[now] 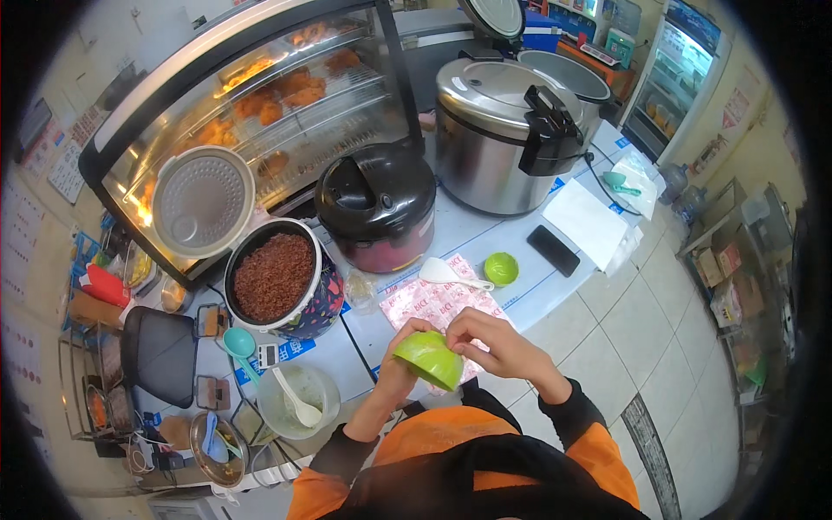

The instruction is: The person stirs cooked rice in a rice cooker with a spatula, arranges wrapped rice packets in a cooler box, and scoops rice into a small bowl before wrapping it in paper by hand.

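Observation:
My left hand (398, 370) holds a lime-green bowl (430, 361), tipped on its side with its outside toward me. The fingertips of my right hand (497, 344) are pinched against the bowl's right edge; whether anything thin is between them is hard to see. Beneath both hands lies a red-and-white printed wrapping paper (416, 302) on the table. A white rice paddle (448, 273) rests on the paper's far part. Just beyond the paddle's handle sits a smaller green bowl (501, 268).
An uncovered rice cooker (330, 286) holds reddish-brown rice (273, 276). Beside it stand a black-lidded cooker (377, 201) and a large steel one (497, 149). A phone (553, 251) lies near the table's right edge. A translucent tub (273, 416) with a white spoon (302, 406) is at left.

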The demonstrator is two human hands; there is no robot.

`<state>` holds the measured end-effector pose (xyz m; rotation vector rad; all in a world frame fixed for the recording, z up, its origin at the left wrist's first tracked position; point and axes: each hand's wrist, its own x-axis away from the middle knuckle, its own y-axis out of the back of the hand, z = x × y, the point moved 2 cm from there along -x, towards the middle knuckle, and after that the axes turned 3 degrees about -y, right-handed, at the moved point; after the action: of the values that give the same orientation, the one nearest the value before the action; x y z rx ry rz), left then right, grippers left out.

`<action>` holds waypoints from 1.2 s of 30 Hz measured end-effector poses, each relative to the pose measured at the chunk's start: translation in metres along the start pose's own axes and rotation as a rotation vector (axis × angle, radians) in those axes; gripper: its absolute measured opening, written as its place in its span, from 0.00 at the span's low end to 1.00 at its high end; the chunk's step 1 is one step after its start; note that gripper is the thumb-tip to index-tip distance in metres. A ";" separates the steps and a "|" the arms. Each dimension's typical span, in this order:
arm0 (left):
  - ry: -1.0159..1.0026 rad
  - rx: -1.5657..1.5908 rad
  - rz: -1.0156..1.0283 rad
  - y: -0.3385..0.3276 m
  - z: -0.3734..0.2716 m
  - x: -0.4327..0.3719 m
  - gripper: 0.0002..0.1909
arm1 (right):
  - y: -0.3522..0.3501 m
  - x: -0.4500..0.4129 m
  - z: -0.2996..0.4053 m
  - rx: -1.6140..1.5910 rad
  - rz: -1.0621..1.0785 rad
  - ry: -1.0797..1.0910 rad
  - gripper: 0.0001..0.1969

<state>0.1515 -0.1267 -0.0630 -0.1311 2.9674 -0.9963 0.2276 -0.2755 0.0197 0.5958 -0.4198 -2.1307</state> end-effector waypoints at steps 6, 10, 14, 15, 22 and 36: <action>0.078 0.113 0.135 -0.003 -0.006 -0.005 0.09 | 0.002 0.001 0.009 -0.035 -0.035 0.144 0.12; 0.085 0.098 0.248 -0.003 -0.004 -0.010 0.10 | 0.007 -0.003 0.021 0.035 0.031 0.025 0.09; 0.237 0.249 0.166 0.004 0.004 -0.018 0.11 | 0.002 -0.005 0.013 0.239 0.050 -0.131 0.06; 0.275 0.305 0.130 0.004 0.004 -0.020 0.12 | 0.002 -0.006 0.009 0.238 0.053 -0.126 0.06; 0.257 0.179 -0.065 0.013 0.010 -0.022 0.19 | 0.011 -0.011 -0.029 0.042 0.031 -0.072 0.03; 0.130 -0.021 -0.373 0.016 0.041 -0.037 0.20 | 0.000 -0.039 -0.108 -0.787 -0.110 -0.475 0.06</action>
<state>0.1885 -0.1355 -0.1064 -0.6665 3.1414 -1.0384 0.3071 -0.2526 -0.0595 -0.3457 0.2230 -2.3000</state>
